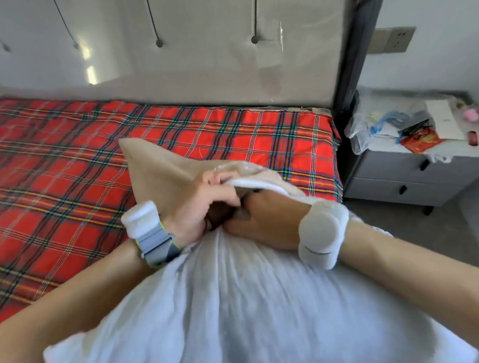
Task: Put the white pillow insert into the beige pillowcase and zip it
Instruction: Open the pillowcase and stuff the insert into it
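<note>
White pillow insert (241, 308): over the plaid bed's (47, 166) near edge, far end bunched.
Beige pillowcase (158, 170): on the bed, mouth against that end.
Left hand (203, 206): fingers curled on the pillowcase mouth.
Right hand (264, 222): grips the bunched insert, fingertips hidden.
Nightstand (419, 174): right of the bed.

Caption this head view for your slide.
The left hand grips the beige pillowcase mouth while the right hand feeds the bunched white pillow insert inside, over a plaid bed.
</note>
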Action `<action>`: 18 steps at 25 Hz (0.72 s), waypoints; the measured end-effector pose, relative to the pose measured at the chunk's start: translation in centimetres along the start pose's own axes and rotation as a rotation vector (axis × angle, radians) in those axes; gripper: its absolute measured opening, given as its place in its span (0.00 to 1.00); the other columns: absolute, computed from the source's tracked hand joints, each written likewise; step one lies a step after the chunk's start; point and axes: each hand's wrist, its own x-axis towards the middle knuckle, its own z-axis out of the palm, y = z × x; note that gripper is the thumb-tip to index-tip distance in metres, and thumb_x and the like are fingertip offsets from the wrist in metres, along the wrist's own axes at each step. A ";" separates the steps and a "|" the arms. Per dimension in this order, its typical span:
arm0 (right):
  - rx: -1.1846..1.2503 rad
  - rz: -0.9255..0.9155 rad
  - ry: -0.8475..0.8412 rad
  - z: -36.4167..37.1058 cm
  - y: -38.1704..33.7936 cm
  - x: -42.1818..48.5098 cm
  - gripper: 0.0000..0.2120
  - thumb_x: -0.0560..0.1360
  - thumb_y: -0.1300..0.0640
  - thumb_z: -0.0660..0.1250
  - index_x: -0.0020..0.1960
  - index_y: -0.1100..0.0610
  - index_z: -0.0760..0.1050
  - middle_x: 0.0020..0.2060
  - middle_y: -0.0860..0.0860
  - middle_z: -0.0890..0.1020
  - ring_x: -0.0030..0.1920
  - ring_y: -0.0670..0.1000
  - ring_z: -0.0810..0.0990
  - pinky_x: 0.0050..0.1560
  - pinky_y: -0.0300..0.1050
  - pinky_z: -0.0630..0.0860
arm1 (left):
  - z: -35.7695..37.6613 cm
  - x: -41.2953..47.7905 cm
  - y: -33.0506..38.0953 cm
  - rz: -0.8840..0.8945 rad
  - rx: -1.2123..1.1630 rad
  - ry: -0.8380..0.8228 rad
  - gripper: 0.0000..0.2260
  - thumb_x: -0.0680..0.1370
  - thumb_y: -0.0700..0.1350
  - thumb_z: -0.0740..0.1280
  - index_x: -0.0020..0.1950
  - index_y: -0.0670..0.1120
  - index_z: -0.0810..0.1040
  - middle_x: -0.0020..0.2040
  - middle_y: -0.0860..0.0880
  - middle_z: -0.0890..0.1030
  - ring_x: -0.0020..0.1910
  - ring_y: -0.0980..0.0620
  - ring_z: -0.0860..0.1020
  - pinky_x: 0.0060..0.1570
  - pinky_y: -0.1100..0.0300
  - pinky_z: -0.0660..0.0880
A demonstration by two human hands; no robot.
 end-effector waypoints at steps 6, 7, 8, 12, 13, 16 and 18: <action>-0.468 0.173 0.067 -5.1 -0.8 0.2 0.24 0.74 0.37 0.60 0.57 0.54 0.76 0.55 0.54 0.79 0.57 0.55 0.76 0.52 0.43 0.66 | 1.6 1.7 0.6 -0.024 -0.295 -0.127 0.21 0.60 0.35 0.58 0.48 0.41 0.83 0.39 0.42 0.80 0.36 0.46 0.77 0.37 0.58 0.72; -0.495 0.254 0.037 -2.8 -0.3 1.7 0.23 0.74 0.38 0.61 0.59 0.53 0.76 0.56 0.54 0.79 0.57 0.54 0.76 0.52 0.43 0.65 | 1.5 2.1 -0.3 -0.049 -0.263 -0.123 0.21 0.59 0.35 0.60 0.48 0.40 0.82 0.39 0.42 0.78 0.35 0.46 0.76 0.36 0.59 0.71; -0.680 0.340 0.065 -1.4 1.0 2.9 0.21 0.73 0.40 0.62 0.60 0.51 0.75 0.54 0.52 0.80 0.55 0.53 0.76 0.51 0.42 0.65 | 1.5 2.5 -1.3 -0.083 -0.230 -0.116 0.22 0.56 0.35 0.62 0.49 0.38 0.80 0.39 0.42 0.76 0.35 0.47 0.75 0.34 0.60 0.70; -0.404 0.339 -0.355 4.8 5.6 2.0 0.19 0.72 0.41 0.63 0.60 0.48 0.76 0.47 0.47 0.78 0.48 0.52 0.75 0.49 0.48 0.70 | 0.3 2.7 -6.9 -0.269 -0.023 -0.076 0.12 0.50 0.37 0.68 0.32 0.41 0.77 0.32 0.45 0.73 0.34 0.50 0.73 0.34 0.61 0.71; -0.480 0.226 -0.276 4.0 4.3 1.4 0.21 0.75 0.40 0.61 0.62 0.51 0.74 0.52 0.50 0.78 0.53 0.54 0.75 0.55 0.49 0.70 | -0.7 2.8 -7.7 -0.274 0.091 -0.053 0.14 0.50 0.40 0.70 0.34 0.40 0.77 0.34 0.44 0.75 0.37 0.49 0.74 0.37 0.59 0.71; -0.317 0.127 -0.230 -0.8 4.9 -0.7 0.23 0.75 0.39 0.60 0.64 0.50 0.72 0.62 0.48 0.76 0.63 0.53 0.73 0.64 0.48 0.67 | -3.0 3.8 -7.3 -0.111 0.513 -0.098 0.19 0.58 0.46 0.71 0.45 0.38 0.79 0.40 0.43 0.81 0.41 0.51 0.77 0.44 0.54 0.73; -0.389 0.160 -0.238 -0.8 5.2 -0.3 0.25 0.73 0.37 0.61 0.65 0.49 0.71 0.62 0.49 0.76 0.63 0.55 0.73 0.64 0.51 0.69 | -2.3 4.1 -6.2 0.088 0.912 -0.170 0.15 0.62 0.50 0.69 0.45 0.47 0.76 0.40 0.50 0.81 0.40 0.54 0.77 0.44 0.54 0.73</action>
